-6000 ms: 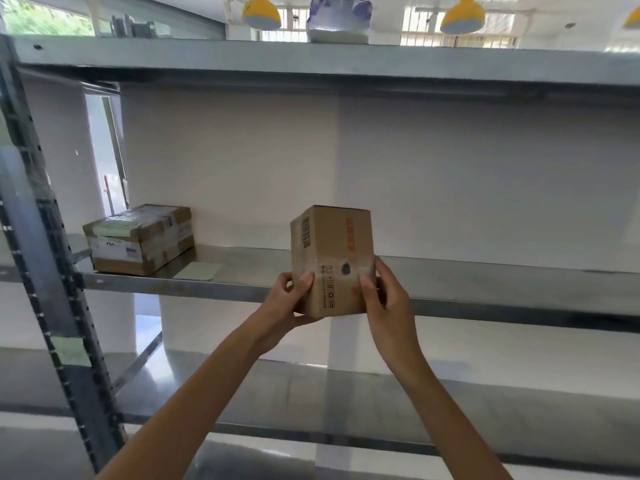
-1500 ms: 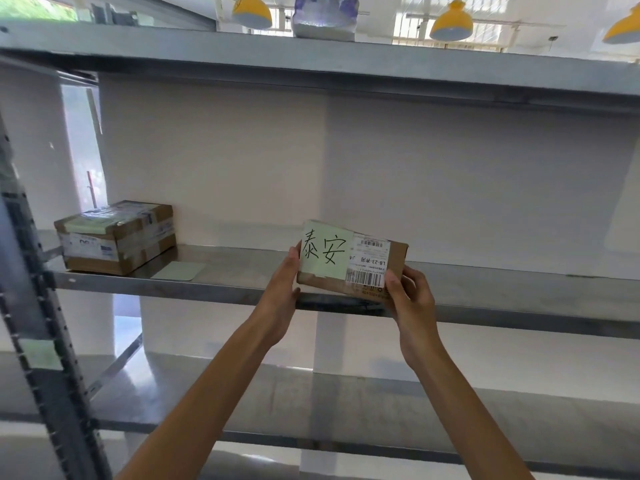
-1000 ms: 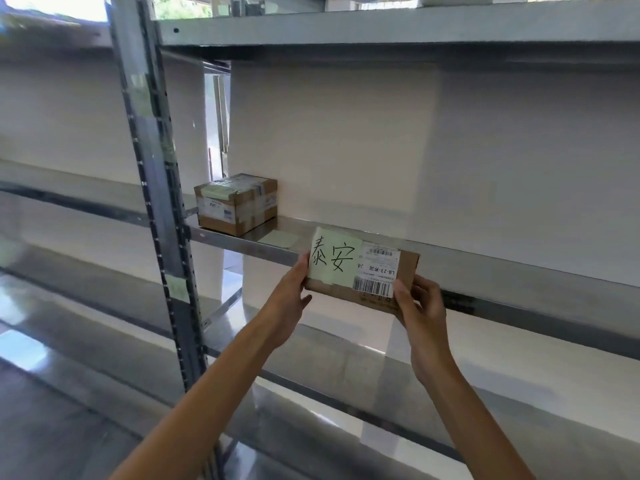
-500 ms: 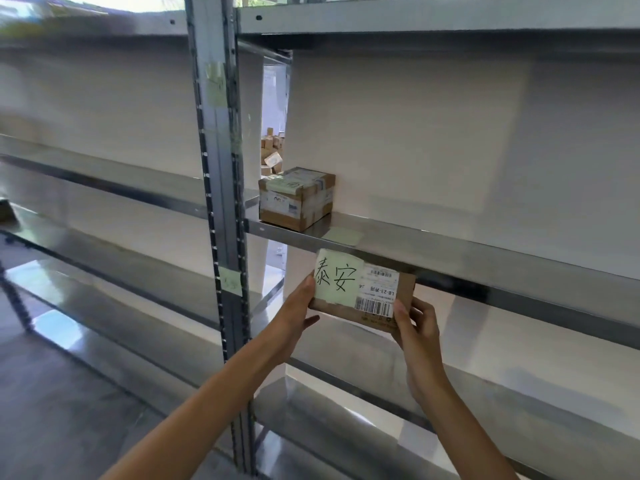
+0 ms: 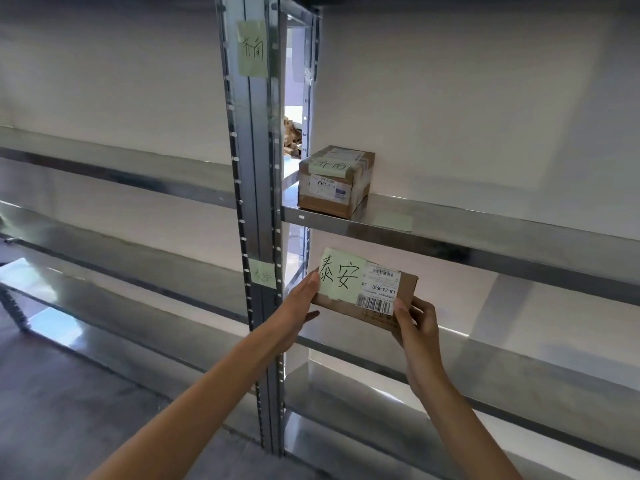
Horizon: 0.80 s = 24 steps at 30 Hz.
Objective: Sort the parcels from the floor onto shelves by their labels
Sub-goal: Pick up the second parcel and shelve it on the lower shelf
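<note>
**Item 1: flat parcel (image 5: 388, 308).** Shallow rectangular box of brown corrugated card, held in the air between both hands with its broad face to the camera and tilted slightly down to the right.
- Pale green paper note (image 5: 341, 276) with handwritten black characters, on the end nearest the left hand (image 5: 296, 308).
- White printed shipping label (image 5: 379, 289) with barcodes, on the end nearest the right hand (image 5: 417, 323).

**Grip.** The left hand clasps the box's left end, fingers along the edge and thumb beneath. The right hand pinches the lower right corner, thumb on the front face and fingers curled behind.

**Item 2: cube-like parcel (image 5: 334, 180).** Brown card wrapped in glossy clear tape, with a green note on top. It stands on the shelf (image 5: 485, 233) above the hands.

**Item 3: racking.** Smooth, reflective galvanised steel. A perforated upright post (image 5: 256, 202) stands just beside the left hand. One small green tag (image 5: 262, 273) sits at hand height, and another tag (image 5: 251, 50) is high above.
</note>
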Each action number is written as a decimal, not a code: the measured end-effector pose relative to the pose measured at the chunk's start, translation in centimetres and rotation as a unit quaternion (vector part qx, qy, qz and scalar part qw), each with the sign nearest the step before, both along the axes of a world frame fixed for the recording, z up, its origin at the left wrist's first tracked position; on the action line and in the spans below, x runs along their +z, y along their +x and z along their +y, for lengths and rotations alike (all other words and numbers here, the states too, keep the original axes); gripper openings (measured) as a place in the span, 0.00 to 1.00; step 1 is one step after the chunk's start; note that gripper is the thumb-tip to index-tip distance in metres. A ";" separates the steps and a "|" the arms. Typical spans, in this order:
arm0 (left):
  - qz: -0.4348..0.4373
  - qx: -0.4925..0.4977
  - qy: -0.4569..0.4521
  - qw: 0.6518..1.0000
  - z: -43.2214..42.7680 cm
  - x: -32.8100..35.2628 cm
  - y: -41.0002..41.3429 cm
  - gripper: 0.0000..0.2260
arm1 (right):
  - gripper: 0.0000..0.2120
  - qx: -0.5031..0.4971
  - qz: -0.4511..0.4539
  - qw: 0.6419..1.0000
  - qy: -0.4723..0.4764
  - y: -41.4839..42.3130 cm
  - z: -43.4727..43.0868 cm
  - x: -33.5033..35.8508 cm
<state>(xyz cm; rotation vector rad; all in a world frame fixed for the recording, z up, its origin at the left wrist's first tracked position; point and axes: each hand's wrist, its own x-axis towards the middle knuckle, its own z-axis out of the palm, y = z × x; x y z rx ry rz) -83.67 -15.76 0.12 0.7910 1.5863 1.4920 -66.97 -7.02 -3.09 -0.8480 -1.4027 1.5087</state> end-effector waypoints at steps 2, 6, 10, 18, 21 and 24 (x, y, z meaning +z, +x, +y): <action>-0.005 -0.004 -0.004 1.000 0.2 -0.4 -0.8 0.20 | 0.18 -0.003 -0.014 1.000 -0.006 -0.6 0.2 -0.2; -0.024 0.000 -0.014 1.000 1.3 -1.6 -2.1 0.20 | 0.20 -0.007 -0.036 0.999 -0.020 -1.8 1.2 -0.8; -0.010 0.011 -0.043 0.999 3.1 -3.1 -3.4 0.21 | 0.19 -0.002 -0.047 0.998 -0.046 -2.9 3.1 -1.9; -0.004 0.051 -0.144 0.988 7.7 -7.6 -4.9 0.19 | 0.16 -0.003 -0.066 0.992 -0.106 -4.7 7.0 -6.3; -0.023 0.080 -0.170 0.982 8.7 -9.4 -5.9 0.17 | 0.16 0.006 -0.089 0.988 -0.127 -5.5 8.2 -7.8; -0.045 0.095 -0.174 0.979 9.6 -10.7 -7.1 0.11 | 0.15 0.007 -0.109 0.983 -0.146 -6.7 8.9 -9.2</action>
